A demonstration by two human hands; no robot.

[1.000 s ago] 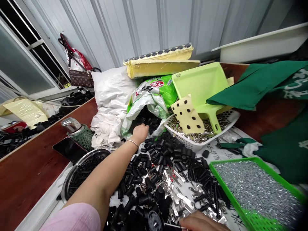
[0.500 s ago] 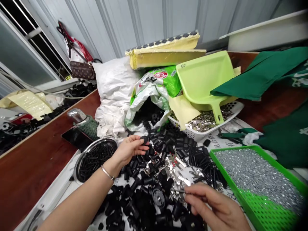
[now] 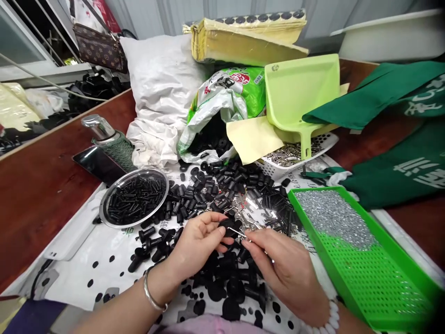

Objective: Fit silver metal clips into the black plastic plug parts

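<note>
My left hand [image 3: 205, 236] pinches a round black plastic disc [image 3: 227, 226] between thumb and fingers. From the right, my right hand [image 3: 283, 262] grips a small, thin metal piece [image 3: 238, 231], its tip at the face of the disc; whether the tip has entered it I cannot tell. Under and around both hands lies a heap of black plastic parts [image 3: 194, 192]. Silvery metal strips [image 3: 255, 208] are scattered just beyond my right hand.
A steel bowl [image 3: 108, 219] of black ribbed parts stands at left. On the right lies a green perforated tray [image 3: 375, 283] with small metal pieces. Behind are an open green-white bag [image 3: 239, 86], a lime dustpan [image 3: 302, 95], a white basket [image 3: 274, 172] and a phone [image 3: 93, 162].
My hands have come together: the left moved right and nearer with the disc, the right moved left and up with the metal piece. The camera view has tilted down.
</note>
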